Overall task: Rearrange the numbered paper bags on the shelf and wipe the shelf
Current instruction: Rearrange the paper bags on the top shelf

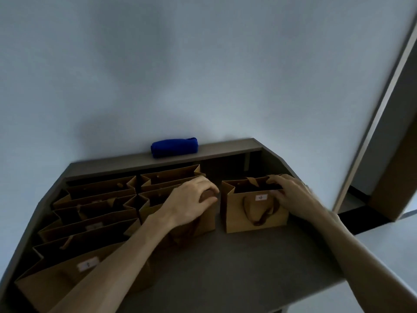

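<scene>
Seven or so brown paper bags [94,224] packed along the left edge of the shelf [225,256]. One separate bag [255,208], labelled, near the right edge, pinched at its rim by right hand [291,193]. Left hand [191,202] curled over the nearest packed bag's top. One blue cloth [174,147] on the back ledge [225,148].

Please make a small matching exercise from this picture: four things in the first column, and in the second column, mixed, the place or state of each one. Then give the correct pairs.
Things
1. blue cloth
2. bag with label 4
3. left hand
4. bare part of the shelf

Places or states
A. stands alone, right of the other bags, held at its rim by the right hand
B. rolled up on the raised ledge at the wall
C. in front of the single bag
D. on the top edge of a bag in the packed group

Pairs: 1-B, 2-A, 3-D, 4-C
</scene>
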The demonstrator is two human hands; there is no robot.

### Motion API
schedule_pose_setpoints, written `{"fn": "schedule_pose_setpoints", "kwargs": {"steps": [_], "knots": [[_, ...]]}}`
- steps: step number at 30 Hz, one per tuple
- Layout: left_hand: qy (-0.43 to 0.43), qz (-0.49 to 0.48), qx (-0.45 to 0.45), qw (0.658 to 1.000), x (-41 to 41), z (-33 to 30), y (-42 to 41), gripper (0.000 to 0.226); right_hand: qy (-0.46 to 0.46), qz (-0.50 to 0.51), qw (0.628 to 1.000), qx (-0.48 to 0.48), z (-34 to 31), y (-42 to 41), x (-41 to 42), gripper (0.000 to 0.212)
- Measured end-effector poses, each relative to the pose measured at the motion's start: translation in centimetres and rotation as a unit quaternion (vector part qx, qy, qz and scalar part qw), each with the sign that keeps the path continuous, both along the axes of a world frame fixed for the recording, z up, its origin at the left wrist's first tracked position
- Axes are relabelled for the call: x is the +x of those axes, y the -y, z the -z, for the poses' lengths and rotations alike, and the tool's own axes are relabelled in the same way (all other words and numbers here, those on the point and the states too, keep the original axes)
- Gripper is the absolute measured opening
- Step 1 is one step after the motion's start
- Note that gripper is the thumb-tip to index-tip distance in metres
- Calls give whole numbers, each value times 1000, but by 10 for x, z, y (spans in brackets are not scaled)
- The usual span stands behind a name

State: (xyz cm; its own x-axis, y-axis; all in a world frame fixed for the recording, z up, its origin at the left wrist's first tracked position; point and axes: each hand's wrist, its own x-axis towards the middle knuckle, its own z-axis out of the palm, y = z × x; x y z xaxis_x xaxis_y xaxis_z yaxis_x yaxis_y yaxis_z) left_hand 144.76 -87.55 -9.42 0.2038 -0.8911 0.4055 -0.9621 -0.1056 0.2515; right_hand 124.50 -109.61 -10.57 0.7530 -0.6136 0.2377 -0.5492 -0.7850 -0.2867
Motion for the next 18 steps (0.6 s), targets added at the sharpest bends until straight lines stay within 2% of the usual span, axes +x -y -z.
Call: {"fn": "schedule_pose_setpoints", "kwargs": {"steps": [2, 5, 10, 18], "knots": [[2, 8, 13, 1000, -10, 4, 15, 29, -28, 0, 1000, 8, 4, 4, 1, 27], [2, 7, 23, 1000, -21, 8, 31, 33, -17, -6, 1000, 24, 12, 7, -2, 17], [-8, 22, 7, 1000, -24, 8, 43, 33, 20, -12, 999, 29, 5, 7, -10, 20], [-20, 20, -24, 999, -21, 5, 38, 27, 0, -47, 999, -1, -7, -1, -18, 22]]}}
